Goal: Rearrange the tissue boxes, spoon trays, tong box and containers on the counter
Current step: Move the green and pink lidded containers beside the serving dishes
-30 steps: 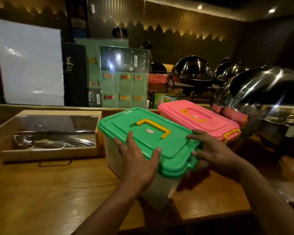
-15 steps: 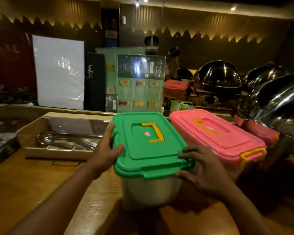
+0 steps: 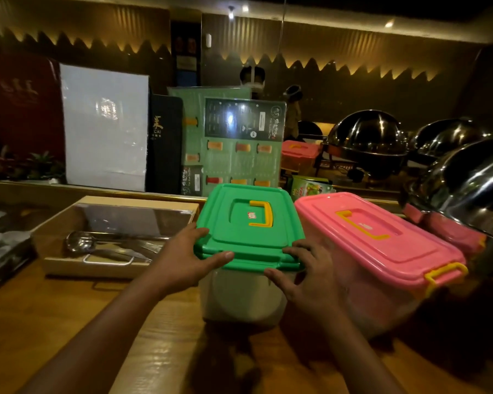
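A clear container with a green lid (image 3: pixel 248 223) and yellow handle stands on the wooden counter (image 3: pixel 54 322), its short end towards me. My left hand (image 3: pixel 182 257) grips the lid's near left corner. My right hand (image 3: pixel 302 277) grips the near right corner. Touching its right side is a bigger container with a pink lid (image 3: pixel 376 237) and a yellow latch. To the left, a wooden tong box (image 3: pixel 117 237) with a clear cover holds a ladle and tongs.
Steel chafing-dish domes (image 3: pixel 473 183) crowd the right edge, with another pink lid (image 3: pixel 450 231) under them. A glass partition behind holds menu boards (image 3: pixel 234 146) and a white sheet (image 3: pixel 106 126). A dark tray with paper (image 3: pixel 3 251) lies at far left.
The green-lidded container has turned from a diagonal to end-on towards me and sits closer to the tong box and pink container. Both hands shifted to its near corners.
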Motion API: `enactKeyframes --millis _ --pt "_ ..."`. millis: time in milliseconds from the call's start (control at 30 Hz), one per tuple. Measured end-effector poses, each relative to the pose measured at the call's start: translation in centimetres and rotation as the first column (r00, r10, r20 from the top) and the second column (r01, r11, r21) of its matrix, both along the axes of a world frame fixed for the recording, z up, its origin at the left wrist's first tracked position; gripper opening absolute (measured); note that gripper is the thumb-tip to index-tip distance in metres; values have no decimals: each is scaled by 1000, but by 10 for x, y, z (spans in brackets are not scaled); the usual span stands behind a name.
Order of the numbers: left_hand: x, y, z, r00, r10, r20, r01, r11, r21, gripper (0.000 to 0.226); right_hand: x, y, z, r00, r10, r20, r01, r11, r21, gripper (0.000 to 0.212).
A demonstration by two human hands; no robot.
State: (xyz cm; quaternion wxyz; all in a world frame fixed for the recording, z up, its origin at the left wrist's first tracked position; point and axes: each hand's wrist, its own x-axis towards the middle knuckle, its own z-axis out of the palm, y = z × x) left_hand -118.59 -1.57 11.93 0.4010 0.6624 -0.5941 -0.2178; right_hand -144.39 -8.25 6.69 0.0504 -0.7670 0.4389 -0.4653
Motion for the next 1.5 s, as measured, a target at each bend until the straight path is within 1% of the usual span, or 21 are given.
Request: enactKeyframes --millis 67,133,333,400,467,533,600,667,733,767,833,867,933,967,1033,1100,1200,1300,1433,1500 --pt "0 -4 -3 1000 12 21 -11 999 -37 86 4 -4 -1 1000 -3 2 3 1000 8 79" --pt "1 -10 -5 999 43 9 -42 997 -61 83 7 -8 -2 1000 -11 -7 11 1000 16 80" --pt "12 -26 -11 999 42 -29 -43 998 -47 84 17 -10 3 999 -43 -27 46 994 97 82" --pt "12 -28 -15 999 33 -37 -35 998 -56 82 15 -4 7 996 -34 -84 44 991 125 77" --pt "9 -29 -17 999 51 -9 -51 996 -72 78 7 0 13 984 7 -180 21 988 154 76" --pt "1 -30 -18 991 98 92 -89 991 -97 74 -10 7 20 977 49 -209 -13 985 170 73" --pt "-13 -28 -13 970 144 196 -109 977 -182 68 -38 13 31 980 33 -199 -7 991 130 62" --pt "-33 -24 -5 961 150 234 -67 941 -331 62 -72 13 42 981 -40 -190 50 998 45 52" --pt "-66 -20 3 969 92 231 25 890 -456 57 -112 10 51 984 -115 -138 113 993 -25 45" --pt "-84 -19 7 972 44 231 79 864 -498 55 -132 7 56 983 -150 -105 148 989 -31 42" --pt "-127 -22 11 975 -58 214 167 826 -538 54 -175 1 61 971 -230 -69 230 973 1 41" --pt "-147 -26 10 974 -107 199 200 820 -536 55 -196 -3 61 963 -260 -75 263 964 37 43" --pt "-186 -36 1 968 -181 172 244 833 -496 61 -238 -15 58 952 -279 -124 295 945 140 51" --pt "-207 -40 -3 966 -207 153 255 851 -458 67 -256 -22 56 952 -259 -160 288 938 191 56" --pt "-250 -49 -14 965 -241 102 262 900 -347 89 -286 -34 50 954 -172 -244 240 929 282 63" --pt "-287 -59 -24 973 -225 45 229 946 -227 112 -310 -46 46 948 -62 -311 167 932 322 65" --pt "-320 -67 -28 993 -122 -6 120 983 -137 129 -331 -63 47 937 32 -347 78 951 299 65" --pt "-330 -69 -29 995 -91 -35 88 992 -86 139 -338 -74 48 931 90 -354 -5 972 234 67" --pt "-316 -77 -30 995 -98 -17 95 989 -117 153 -329 -78 41 934 77 -348 -26 989 149 68" --pt "-298 -82 -29 993 -103 62 108 991 -83 163 -313 -75 35 950 55 -306 -41 998 52 66"
